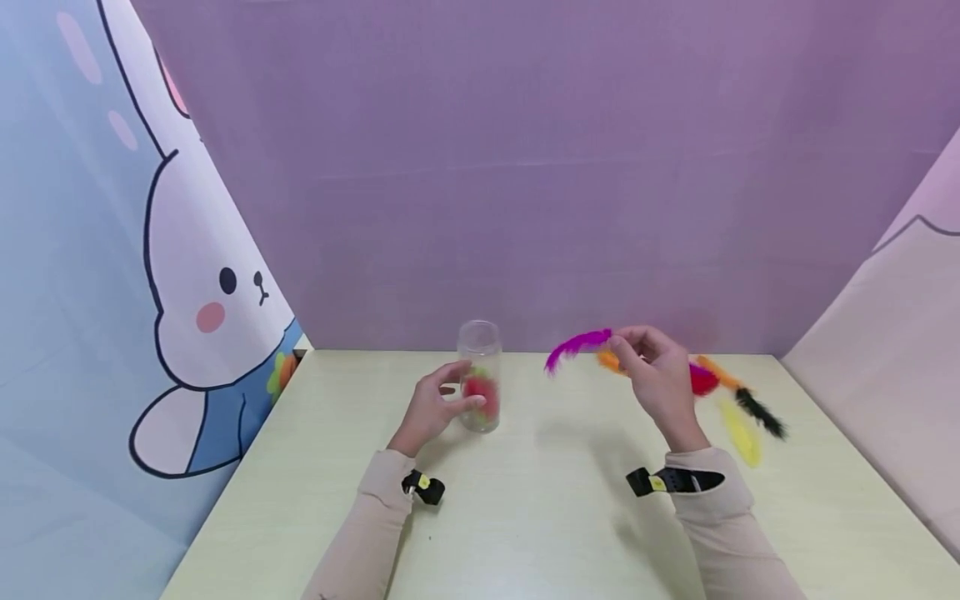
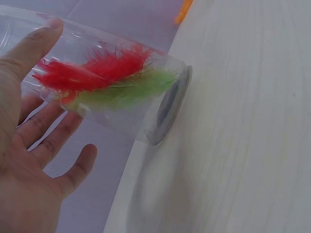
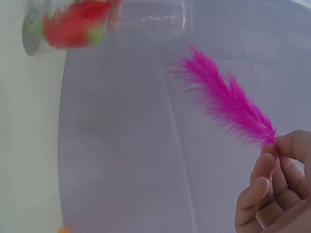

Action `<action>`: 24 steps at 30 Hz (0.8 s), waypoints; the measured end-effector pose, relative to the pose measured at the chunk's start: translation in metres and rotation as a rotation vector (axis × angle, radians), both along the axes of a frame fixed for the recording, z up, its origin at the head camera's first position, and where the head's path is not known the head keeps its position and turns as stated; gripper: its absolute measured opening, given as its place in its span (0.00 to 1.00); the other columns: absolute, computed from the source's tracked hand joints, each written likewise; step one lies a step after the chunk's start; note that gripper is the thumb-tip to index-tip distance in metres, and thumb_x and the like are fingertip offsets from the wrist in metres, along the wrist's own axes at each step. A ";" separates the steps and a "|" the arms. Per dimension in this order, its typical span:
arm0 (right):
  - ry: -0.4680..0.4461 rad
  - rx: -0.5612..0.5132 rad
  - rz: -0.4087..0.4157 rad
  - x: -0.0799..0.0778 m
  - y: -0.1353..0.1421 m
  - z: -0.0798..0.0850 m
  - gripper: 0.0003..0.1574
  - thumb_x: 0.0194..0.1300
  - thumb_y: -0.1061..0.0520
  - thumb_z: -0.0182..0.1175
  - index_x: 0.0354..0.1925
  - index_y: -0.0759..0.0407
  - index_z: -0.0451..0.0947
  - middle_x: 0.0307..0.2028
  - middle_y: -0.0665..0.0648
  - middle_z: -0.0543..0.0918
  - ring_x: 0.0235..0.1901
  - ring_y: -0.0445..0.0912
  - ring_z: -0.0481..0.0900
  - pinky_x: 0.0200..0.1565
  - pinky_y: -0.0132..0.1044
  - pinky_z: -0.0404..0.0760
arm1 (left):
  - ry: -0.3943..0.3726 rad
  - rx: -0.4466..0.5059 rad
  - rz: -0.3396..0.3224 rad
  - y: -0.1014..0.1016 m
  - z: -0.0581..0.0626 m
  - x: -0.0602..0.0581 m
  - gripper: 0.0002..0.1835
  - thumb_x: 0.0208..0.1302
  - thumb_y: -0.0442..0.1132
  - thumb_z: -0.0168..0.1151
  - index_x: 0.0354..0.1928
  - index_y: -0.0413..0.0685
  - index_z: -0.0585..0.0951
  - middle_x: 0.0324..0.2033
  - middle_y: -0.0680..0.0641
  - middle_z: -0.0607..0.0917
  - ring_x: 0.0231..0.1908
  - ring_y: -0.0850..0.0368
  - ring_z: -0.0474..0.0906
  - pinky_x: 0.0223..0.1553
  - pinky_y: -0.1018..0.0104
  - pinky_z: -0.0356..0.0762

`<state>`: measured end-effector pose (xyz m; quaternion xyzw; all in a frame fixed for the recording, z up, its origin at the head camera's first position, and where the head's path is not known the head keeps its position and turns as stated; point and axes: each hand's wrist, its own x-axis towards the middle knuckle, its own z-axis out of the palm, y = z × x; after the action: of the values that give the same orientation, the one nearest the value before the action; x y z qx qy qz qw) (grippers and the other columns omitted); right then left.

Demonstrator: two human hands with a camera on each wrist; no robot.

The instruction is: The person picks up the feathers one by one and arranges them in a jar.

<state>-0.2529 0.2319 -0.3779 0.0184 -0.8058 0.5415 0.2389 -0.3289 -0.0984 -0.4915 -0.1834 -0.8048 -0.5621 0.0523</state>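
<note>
Right hand (image 1: pixel 660 379) pinches magenta feather (image 3: pixel 226 97) by one end, mid-air, right of clear jar (image 1: pixel 480 343). Left hand (image 1: pixel 433 404) wraps thumb and fingers round jar, upright on table (image 1: pixel 487 533); red feather (image 2: pixel 97 74) and green feather (image 2: pixel 129 92) inside. Yellow feather (image 1: pixel 741 433) lies farther right.

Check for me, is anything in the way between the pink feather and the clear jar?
Nothing visible stands between the pink feather in the right hand and the clear jar. The left hand holds the jar, whose top looks open, from the other side.
</note>
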 end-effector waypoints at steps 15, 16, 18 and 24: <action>0.131 -0.016 0.055 -0.016 -0.048 0.034 0.12 0.70 0.53 0.66 0.42 0.62 0.84 0.27 0.48 0.81 0.25 0.38 0.77 0.25 0.27 0.75 | -0.007 -0.002 -0.013 -0.001 0.001 0.000 0.39 0.54 0.43 0.80 0.68 0.44 0.77 0.60 0.44 0.84 0.60 0.46 0.80 0.62 0.43 0.78; 0.139 -0.003 0.053 -0.017 -0.051 0.036 0.12 0.70 0.53 0.66 0.42 0.62 0.84 0.27 0.49 0.81 0.26 0.38 0.77 0.26 0.27 0.75 | -0.006 -0.002 -0.014 -0.001 0.001 0.000 0.39 0.54 0.43 0.80 0.68 0.44 0.76 0.61 0.44 0.84 0.61 0.46 0.80 0.62 0.43 0.78; 0.153 0.023 0.050 -0.018 -0.056 0.039 0.11 0.70 0.53 0.66 0.42 0.61 0.85 0.28 0.51 0.81 0.26 0.39 0.76 0.25 0.27 0.74 | -0.007 -0.002 -0.014 -0.001 0.002 0.001 0.38 0.54 0.43 0.80 0.68 0.44 0.77 0.61 0.44 0.84 0.61 0.46 0.79 0.62 0.43 0.78; 0.206 0.067 0.046 -0.023 -0.071 0.047 0.08 0.69 0.56 0.66 0.41 0.61 0.86 0.29 0.58 0.84 0.25 0.39 0.75 0.24 0.27 0.72 | -0.012 -0.002 -0.008 -0.001 0.002 0.001 0.38 0.54 0.43 0.80 0.67 0.45 0.77 0.61 0.44 0.84 0.61 0.46 0.79 0.62 0.43 0.78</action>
<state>-0.2763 0.1609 -0.3313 0.1004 -0.7942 0.5146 0.3070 -0.3278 -0.0992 -0.4893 -0.1834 -0.8048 -0.5627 0.0449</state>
